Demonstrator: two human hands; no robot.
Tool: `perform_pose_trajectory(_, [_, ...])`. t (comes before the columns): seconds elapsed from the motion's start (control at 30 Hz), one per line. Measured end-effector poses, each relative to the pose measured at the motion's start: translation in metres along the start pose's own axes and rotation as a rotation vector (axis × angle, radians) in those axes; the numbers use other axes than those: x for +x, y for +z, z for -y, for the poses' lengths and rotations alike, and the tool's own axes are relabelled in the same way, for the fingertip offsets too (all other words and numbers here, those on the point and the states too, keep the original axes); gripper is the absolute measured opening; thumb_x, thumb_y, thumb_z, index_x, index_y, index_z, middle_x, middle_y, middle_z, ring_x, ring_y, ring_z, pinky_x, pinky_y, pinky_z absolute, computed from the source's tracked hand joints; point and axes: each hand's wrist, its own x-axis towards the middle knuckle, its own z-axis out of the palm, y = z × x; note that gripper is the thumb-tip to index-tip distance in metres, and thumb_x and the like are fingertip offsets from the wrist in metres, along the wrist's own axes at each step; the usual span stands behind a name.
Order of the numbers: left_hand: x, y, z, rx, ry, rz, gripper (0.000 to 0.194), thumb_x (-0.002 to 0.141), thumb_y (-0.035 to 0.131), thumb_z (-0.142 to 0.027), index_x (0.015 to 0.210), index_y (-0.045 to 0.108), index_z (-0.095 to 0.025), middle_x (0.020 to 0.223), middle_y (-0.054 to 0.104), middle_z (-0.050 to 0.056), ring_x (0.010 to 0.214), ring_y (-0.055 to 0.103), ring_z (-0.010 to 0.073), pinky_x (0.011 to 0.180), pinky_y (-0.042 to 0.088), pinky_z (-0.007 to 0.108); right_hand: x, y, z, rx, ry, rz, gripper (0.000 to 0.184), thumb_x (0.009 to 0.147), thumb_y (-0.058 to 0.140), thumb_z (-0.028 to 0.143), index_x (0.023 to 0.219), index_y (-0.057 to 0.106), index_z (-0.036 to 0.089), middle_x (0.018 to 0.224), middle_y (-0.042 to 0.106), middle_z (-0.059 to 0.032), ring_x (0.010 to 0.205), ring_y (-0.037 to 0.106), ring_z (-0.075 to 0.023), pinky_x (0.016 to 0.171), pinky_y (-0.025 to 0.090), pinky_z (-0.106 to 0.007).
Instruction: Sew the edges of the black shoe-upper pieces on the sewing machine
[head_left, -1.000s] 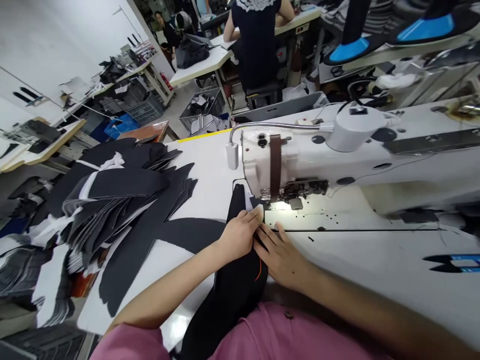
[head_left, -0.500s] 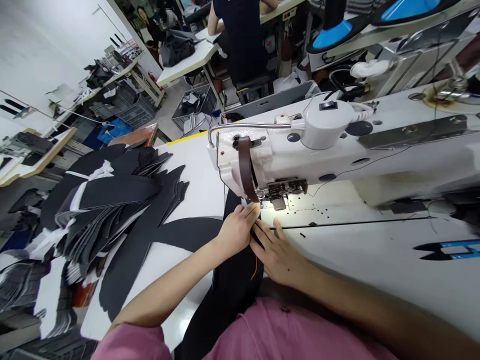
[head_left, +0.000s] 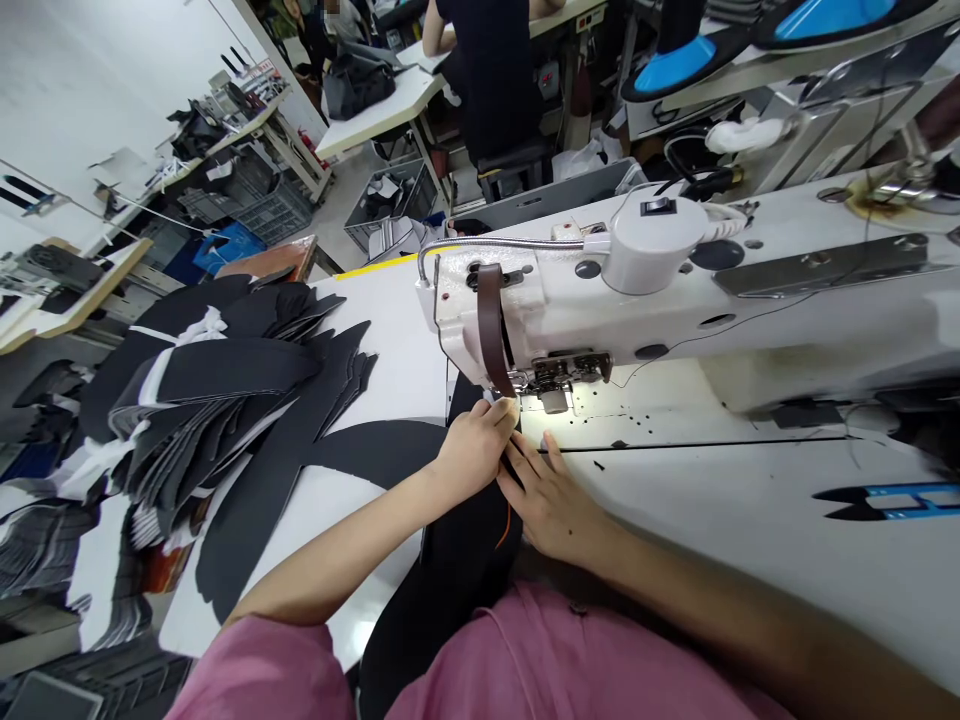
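Observation:
A long black fabric piece runs from my lap up under the head of a white sewing machine. My left hand is closed at its edge close to the needle area, fingertips pressed together; what lies under them is partly hidden. Beside it, my right hand lies on the fabric's right edge with fingers stretched out and slightly apart. An orange line shows on the fabric below the hands. A brown strap hangs on the machine head, just above my left fingertips.
Black cut pieces lie stacked at left, some tied with white strips. Blue-and-black thread snips rest on the table at right. A grey crate and a seated person are beyond the machine. Blue-based thread stands are top right.
The view has shifted slightly. Both hands keep nearly the same place and pose at the machine, with the fabric still beneath them.

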Motion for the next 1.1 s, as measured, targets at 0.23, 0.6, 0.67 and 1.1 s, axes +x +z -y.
perform_pose_trajectory(0.23, [0.002,-0.001,-0.004,0.018,-0.026,0.018,0.031,0.083,0.042,-0.011,0.112,0.053,-0.013,0.121,0.052,0.011,0.096,0.048,0.023,0.075,0.049,0.033,0.002,0.0,0.0,-0.01,0.006,-0.016,0.062,0.078,0.051,0.02,0.137,0.04,0.005,0.139,0.038,-0.025,0.134,0.025,-0.0387,0.108,0.015,-0.063])
perform_pose_trajectory(0.6, [0.003,-0.019,-0.004,-0.018,-0.045,0.128,0.028,0.08,0.044,-0.013,0.106,0.053,-0.014,0.1,0.058,0.009,0.085,0.058,0.0225,0.065,0.05,0.032,0.0,0.003,-0.009,-0.119,-0.017,-0.095,0.057,0.08,0.046,0.014,0.134,0.04,0.0,0.139,0.038,-0.0252,0.135,0.026,-0.0351,0.111,0.019,-0.057])
perform_pose_trajectory(0.67, [0.007,-0.023,-0.005,-0.023,-0.059,0.17,0.024,0.081,0.044,-0.015,0.103,0.054,-0.014,0.096,0.06,0.009,0.078,0.061,0.0217,0.063,0.05,0.032,0.002,0.005,-0.011,-0.146,-0.015,-0.124,0.053,0.08,0.045,0.011,0.133,0.043,0.001,0.138,0.039,-0.0246,0.134,0.028,-0.0337,0.111,0.023,-0.052])
perform_pose_trajectory(1.1, [0.021,-0.028,-0.003,0.045,-0.026,0.217,0.025,0.087,0.041,-0.023,0.102,0.057,-0.01,0.085,0.066,0.013,0.077,0.065,0.0283,0.063,0.051,0.037,-0.003,-0.001,-0.019,-0.235,-0.155,-0.276,0.035,0.085,0.042,0.006,0.116,0.057,0.0,0.108,0.06,-0.0194,0.113,0.052,-0.0275,0.107,0.033,-0.048])
